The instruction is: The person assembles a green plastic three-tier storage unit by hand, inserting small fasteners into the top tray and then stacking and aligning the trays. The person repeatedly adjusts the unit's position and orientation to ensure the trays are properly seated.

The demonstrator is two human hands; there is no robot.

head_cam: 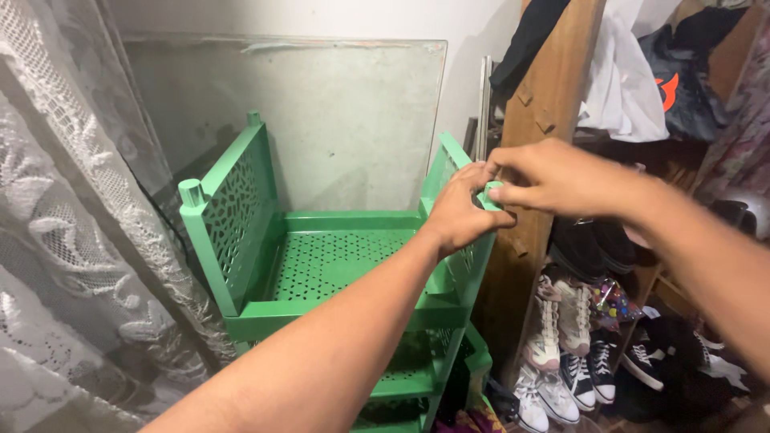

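My fingers [469, 180] on the left hand [457, 212] curl together over the top right corner post of the green plastic rack [321, 256], gripping its rim. My right hand [553, 178] meets it there, fingertips pinched shut on the same corner. Far left hangs a white lace curtain [72, 240]. The rack stands beside it, its perforated upper shelf bare, more tiers below. Behind it leans a grey panel [353, 120] against the wall. To the right a wooden board [545, 112] rises, then shelves with sneakers [561, 353] and hanging clothes [634, 80].
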